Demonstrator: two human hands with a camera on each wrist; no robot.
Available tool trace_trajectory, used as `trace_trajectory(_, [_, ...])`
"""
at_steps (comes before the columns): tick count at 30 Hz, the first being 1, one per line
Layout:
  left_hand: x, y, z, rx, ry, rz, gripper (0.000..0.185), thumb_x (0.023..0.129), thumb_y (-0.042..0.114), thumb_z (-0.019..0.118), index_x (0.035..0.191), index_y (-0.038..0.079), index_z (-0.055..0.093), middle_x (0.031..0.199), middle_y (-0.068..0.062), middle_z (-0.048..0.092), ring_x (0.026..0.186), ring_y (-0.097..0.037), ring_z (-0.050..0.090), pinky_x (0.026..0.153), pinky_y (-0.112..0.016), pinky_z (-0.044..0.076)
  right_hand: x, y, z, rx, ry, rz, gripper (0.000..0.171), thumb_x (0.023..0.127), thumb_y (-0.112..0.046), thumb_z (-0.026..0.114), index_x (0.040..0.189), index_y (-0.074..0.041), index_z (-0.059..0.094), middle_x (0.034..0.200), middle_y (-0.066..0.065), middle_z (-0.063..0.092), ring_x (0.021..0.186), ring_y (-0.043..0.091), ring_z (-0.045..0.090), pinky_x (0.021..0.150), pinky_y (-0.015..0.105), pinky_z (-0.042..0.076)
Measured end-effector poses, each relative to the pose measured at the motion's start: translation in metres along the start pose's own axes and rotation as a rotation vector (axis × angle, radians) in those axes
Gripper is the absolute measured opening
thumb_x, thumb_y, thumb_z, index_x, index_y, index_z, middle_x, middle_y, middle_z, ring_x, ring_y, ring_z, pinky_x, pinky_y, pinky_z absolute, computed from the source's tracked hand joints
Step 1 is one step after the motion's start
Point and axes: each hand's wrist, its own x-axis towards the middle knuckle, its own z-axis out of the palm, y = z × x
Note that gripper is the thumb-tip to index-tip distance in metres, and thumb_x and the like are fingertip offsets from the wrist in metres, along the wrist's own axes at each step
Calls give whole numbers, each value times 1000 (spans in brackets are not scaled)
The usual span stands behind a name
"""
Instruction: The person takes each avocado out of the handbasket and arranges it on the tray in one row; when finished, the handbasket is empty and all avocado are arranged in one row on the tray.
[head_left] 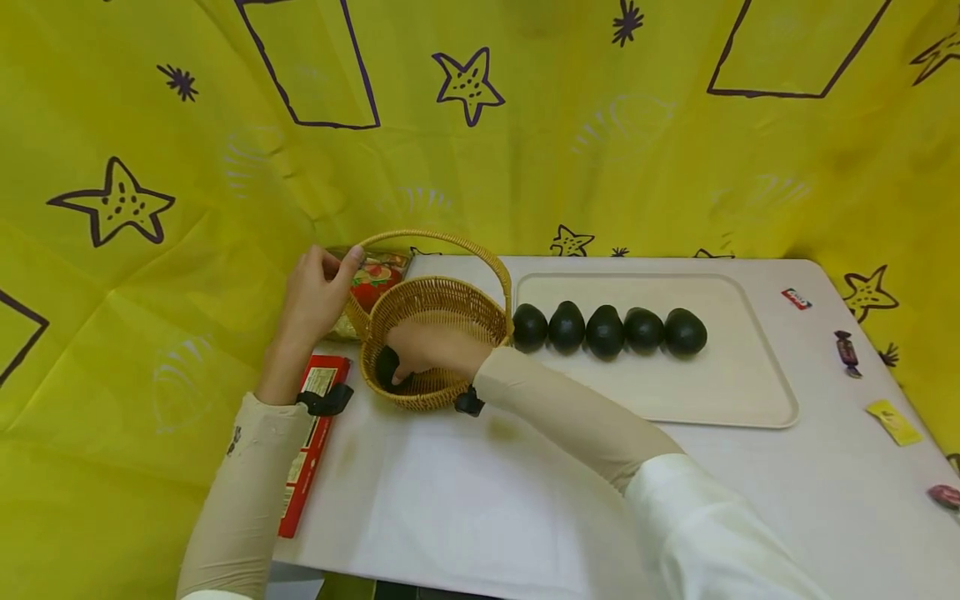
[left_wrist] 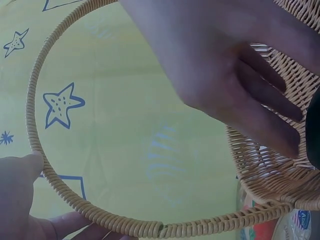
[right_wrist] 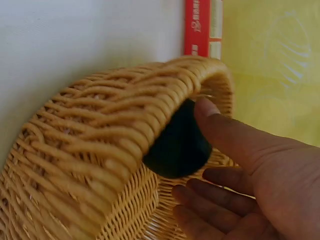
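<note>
A: Counts, quick. What do you see?

B: I count five dark avocados in a row on the tray, plus a sixth avocado inside the wicker basket. One basket, one tray, one red box lying flat at the table's left edge. Behind the basket there's one printed packet. Four small wrapped sweets are scattered at the table's right side.

A: Where's the sixth one relative to the hand?

B: It's low in the basket against the near-left wall. My right hand is down inside the basket, with the thumb on top of the avocado and the fingers curled just under it. In the right wrist view the thumb touches it; I can't tell whether the fingers have closed on it.

A: Left hand?

B: The left hand is at the basket's far-left side, pinching the arched handle between thumb and fingers.

A: Any readable text?

B: The red box has white print and a pale label, too small to read. The sweets' lettering is also illegible
</note>
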Motion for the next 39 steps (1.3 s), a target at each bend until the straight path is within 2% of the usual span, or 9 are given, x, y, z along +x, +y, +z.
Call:
trace_trajectory(4, [0,1,0,0,-1,0,70,106,66,44,112,-3,53,110,-23,55,94,-37,52,80,-46,42,4,-5,6,-63,2,14,42,96,-36,80,123,-5,70,117,5,72,105,17,67,90,28,55])
trace_trajectory(9, [0,1,1,-5,0,-7,70,105,66,45,111,-3,53,109,-22,55,93,-36,52,79,-45,42,6,-4,12,-49,11,19,37,96,-33,81,118,-5,72,113,6,73,101,16,69,87,27,56])
trace_trajectory(17, [-1,2,0,-4,1,-3,67,106,63,46,111,-3,53,109,-22,55,93,-36,52,79,-45,41,6,-2,13,-36,14,4,39,94,-34,83,117,-6,70,113,5,73,100,15,67,85,27,55])
trace_trajectory(26, [-1,2,-1,-6,-8,0,67,107,63,45,113,-3,52,110,-23,54,93,-36,52,79,-45,41,8,-7,15,-129,-4,-8,39,94,-33,83,120,-6,72,116,5,74,102,15,69,87,26,56])
trace_trajectory(39, [0,1,-1,6,-4,-2,70,106,65,44,113,-4,53,111,-23,55,95,-37,52,81,-46,41,4,-2,16,-64,26,-24,41,92,-29,85,121,-4,72,115,7,74,102,15,69,86,26,56])
